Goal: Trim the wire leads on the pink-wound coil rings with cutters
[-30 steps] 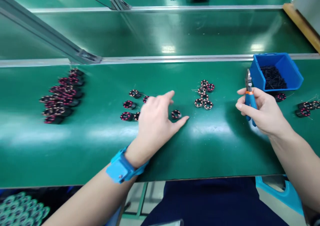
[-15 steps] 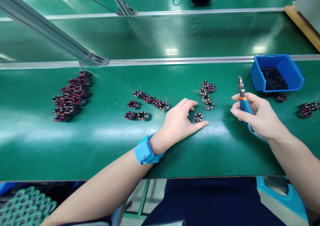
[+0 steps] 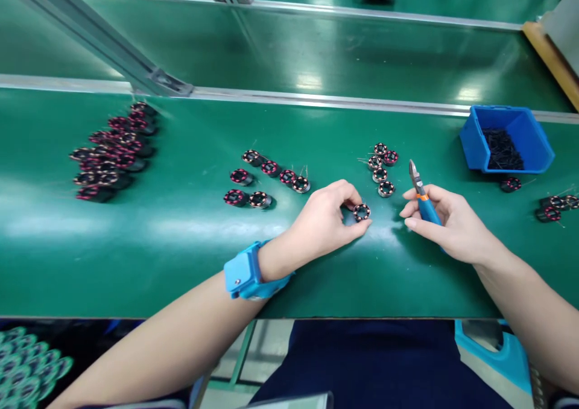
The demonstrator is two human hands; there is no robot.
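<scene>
My left hand (image 3: 329,217) rests low over the table with thumb and fingers closed around a small copper-wound motor stator (image 3: 362,212). To its right, my right hand (image 3: 456,223) holds diagonal cutters (image 3: 426,206) with blue and orange handles, their jaws pointing up and away from me. A short gap separates the cutters from the stator. Just beyond the held piece lies a small cluster of similar stators (image 3: 380,174), some with thin wire ends sticking out. A looser group of stators (image 3: 259,199) sits left of my left hand.
A blue bin (image 3: 536,146) of thin black pieces stands at the right, with a few stators (image 3: 549,214) nearby. Many stators (image 3: 108,155) are packed in rows at far left. A metal frame post (image 3: 113,41) slants above the green table (image 3: 181,270).
My left thumb and fingers have closed in on the stator. My right hand has moved left with the cutters, nearer the stator. The view has shifted slightly.
</scene>
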